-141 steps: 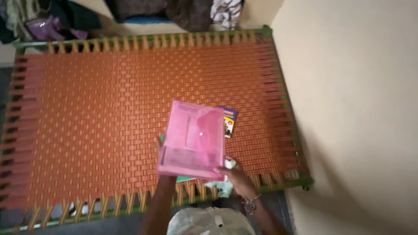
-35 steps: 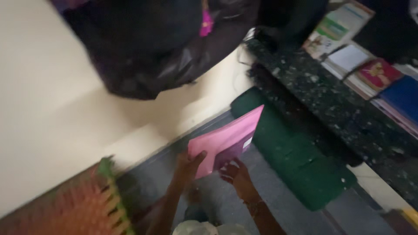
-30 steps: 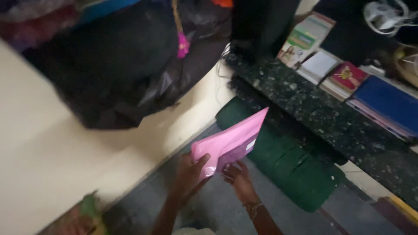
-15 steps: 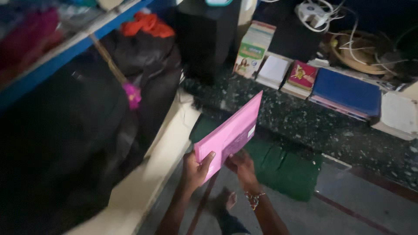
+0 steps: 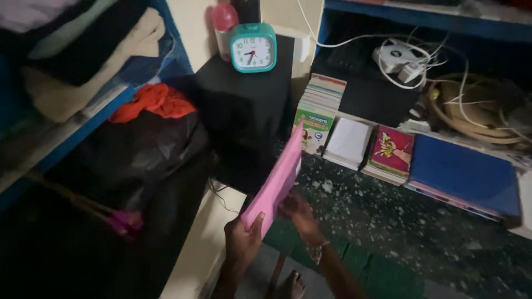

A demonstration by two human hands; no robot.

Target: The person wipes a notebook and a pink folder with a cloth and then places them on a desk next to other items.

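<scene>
- Head view: left hand [image 5: 242, 242] grips the pink folder [image 5: 275, 183] at its 7 o'clock corner, fingers curled around the edge.
- Right hand [image 5: 299, 210] pinches its lower edge; teal clock [image 5: 253, 48] at 12 o'clock.

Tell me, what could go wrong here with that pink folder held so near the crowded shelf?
The pink folder is pinched at its lower end by the left hand and right hand, tilted up on edge; it might slip from that grip. Its top corner sits close to the stack of books and could nudge them. The green clock on the black box could possibly topple if bumped.
</scene>
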